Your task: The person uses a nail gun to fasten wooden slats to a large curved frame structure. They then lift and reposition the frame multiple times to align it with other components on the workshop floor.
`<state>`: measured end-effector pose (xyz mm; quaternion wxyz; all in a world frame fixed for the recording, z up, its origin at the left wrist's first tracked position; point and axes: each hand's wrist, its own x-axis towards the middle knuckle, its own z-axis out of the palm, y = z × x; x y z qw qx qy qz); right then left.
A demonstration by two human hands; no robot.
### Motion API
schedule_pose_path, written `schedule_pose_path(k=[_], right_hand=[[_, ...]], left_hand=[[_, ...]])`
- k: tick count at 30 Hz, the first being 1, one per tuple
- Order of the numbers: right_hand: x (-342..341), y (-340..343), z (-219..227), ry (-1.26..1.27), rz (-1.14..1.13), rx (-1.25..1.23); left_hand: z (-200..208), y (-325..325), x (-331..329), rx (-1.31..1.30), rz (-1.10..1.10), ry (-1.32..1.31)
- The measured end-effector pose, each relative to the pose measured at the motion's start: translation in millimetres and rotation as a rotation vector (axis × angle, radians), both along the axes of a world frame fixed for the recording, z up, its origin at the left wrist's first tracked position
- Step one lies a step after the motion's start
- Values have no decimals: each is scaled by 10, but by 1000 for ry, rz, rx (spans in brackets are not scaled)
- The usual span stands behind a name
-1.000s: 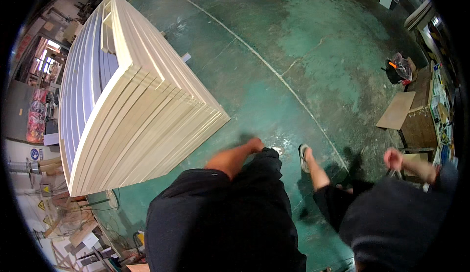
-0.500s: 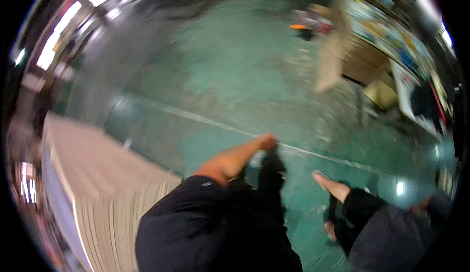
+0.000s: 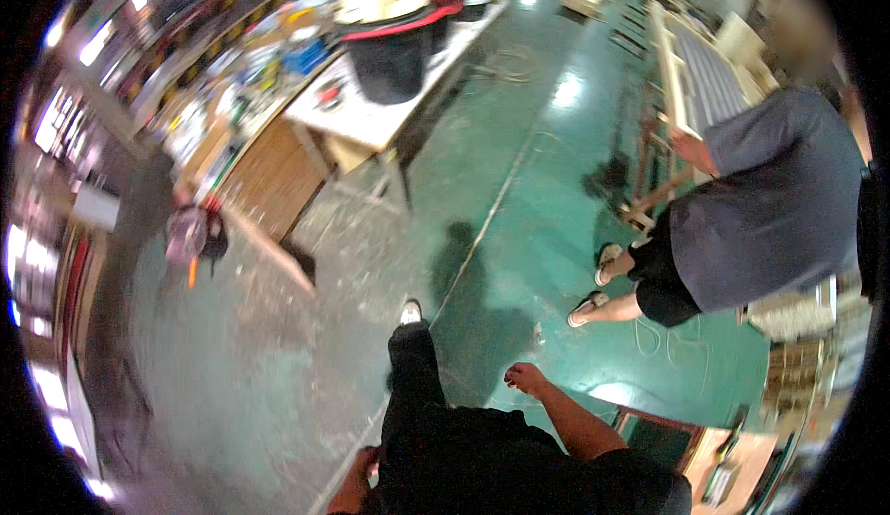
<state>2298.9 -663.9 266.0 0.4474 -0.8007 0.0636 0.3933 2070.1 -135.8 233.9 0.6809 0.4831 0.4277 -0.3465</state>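
My left hand (image 3: pixel 369 462) hangs low beside my dark trousers, partly cut off by my body and blurred. Whether its fingers are apart does not show. My right hand (image 3: pixel 526 379) swings out ahead of my hip over the green floor (image 3: pixel 501 330). Its fingers are loosely bent, slightly apart, and nothing shows in them. Nearest to that arm, at the lower right, stands a wooden-topped table (image 3: pixel 749 459) with a tool on it; neither hand touches it. One of my shoes (image 3: pixel 411 312) is stepping forward beside a pale floor line.
Ahead to the left, a white-topped table (image 3: pixel 371 132) carries black buckets (image 3: pixel 389 65) with pale contents. A cluttered workbench (image 3: pixel 269 177) adjoins it. On the right a person in a grey shirt (image 3: pixel 765 204) stands by a long wooden frame (image 3: pixel 681 79). A thin cord (image 3: pixel 649 337) lies near their feet.
My view has swung to the right: the stacked boards have left it, and the bench now lies on the left. My right hand has come into view, and the other person appears more fully.
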Motion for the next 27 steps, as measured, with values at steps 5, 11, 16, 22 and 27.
schedule_pose_path(k=[5,11,16,22,27], right_hand=[[683,-791,-337,-362,627,-455],[1619,-917,358,116,-95,-420],[2426,-1304,-432,274,-227,-384],[4548,-2189,-863,599,-709,-7],[7517,-4097,-977,435,-447,-331]], left_hand=[[-281,-113,2490,-62,-284,294],[-625,-1225,6992,279,-882,-286],[529,-3305,10524,-50,-477,-738],[740,-4452,12693,150,-577,-796],[377,-4512,13272,472,-1354,-275]])
